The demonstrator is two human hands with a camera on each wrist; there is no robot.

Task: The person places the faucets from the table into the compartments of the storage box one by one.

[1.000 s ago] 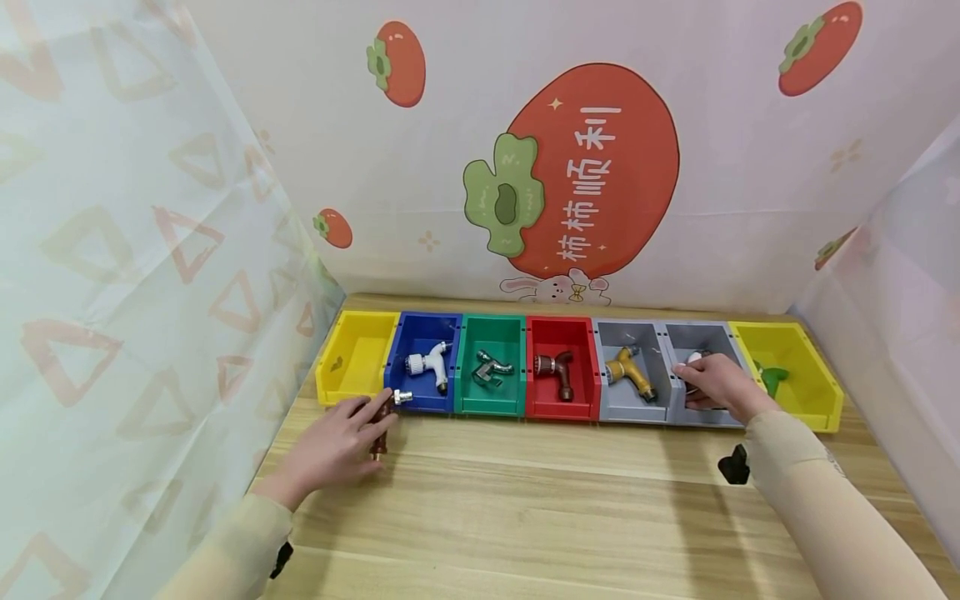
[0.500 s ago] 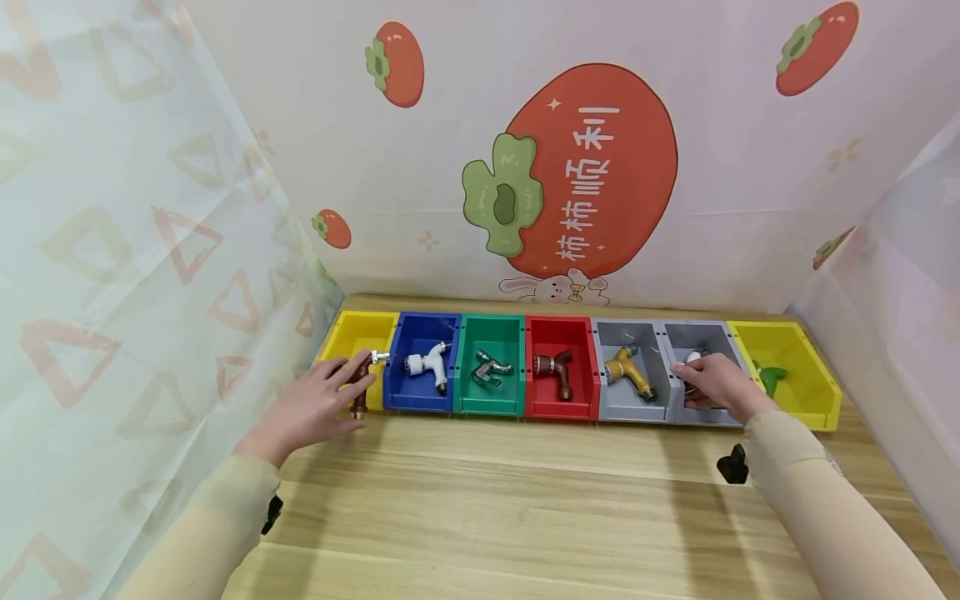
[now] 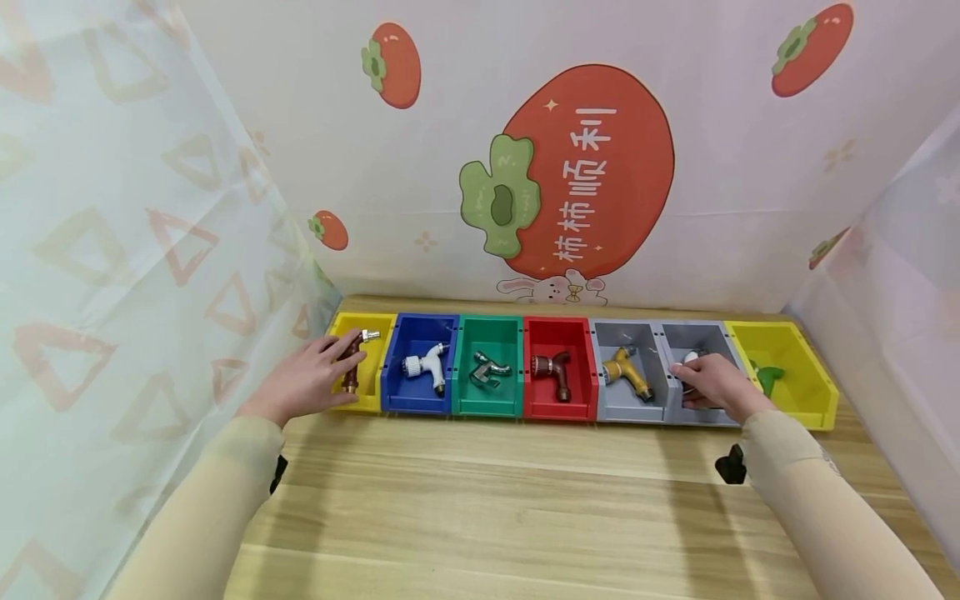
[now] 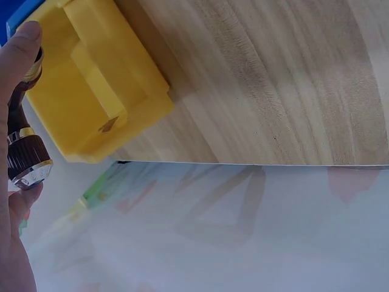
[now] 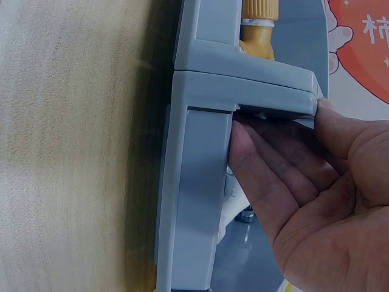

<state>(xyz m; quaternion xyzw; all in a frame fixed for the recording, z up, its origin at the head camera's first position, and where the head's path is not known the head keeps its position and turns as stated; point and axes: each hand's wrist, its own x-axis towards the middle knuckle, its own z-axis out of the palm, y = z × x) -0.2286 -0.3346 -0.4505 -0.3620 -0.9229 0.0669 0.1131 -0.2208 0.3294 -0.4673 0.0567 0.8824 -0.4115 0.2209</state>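
Note:
Over the left yellow bin (image 3: 367, 402), my left hand (image 3: 307, 379) grips a dark brown faucet (image 3: 350, 377) with a silver end. The left wrist view shows its ribbed knob (image 4: 27, 157) between thumb and fingers, apart from the bin floor. My right hand (image 3: 714, 383) reaches into the right-hand grey bin (image 3: 701, 417) and holds its side wall (image 5: 255, 96), thumb on the rim and fingers inside. A white faucet (image 5: 233, 207) lies in that bin, partly hidden by the hand.
More faucets lie in the row of bins: white (image 3: 431, 367) in blue, chrome (image 3: 487, 369) in green, brown (image 3: 558, 375) in red, yellow (image 3: 628, 372) in grey. A green piece (image 3: 767, 379) lies in the right yellow bin. Printed cloth walls (image 3: 135, 250) enclose the wooden table (image 3: 480, 500).
My left hand has carried the brown faucet from in front of the blue bin, leftward and away from me, over the left yellow bin. The right hand stays at the grey bin.

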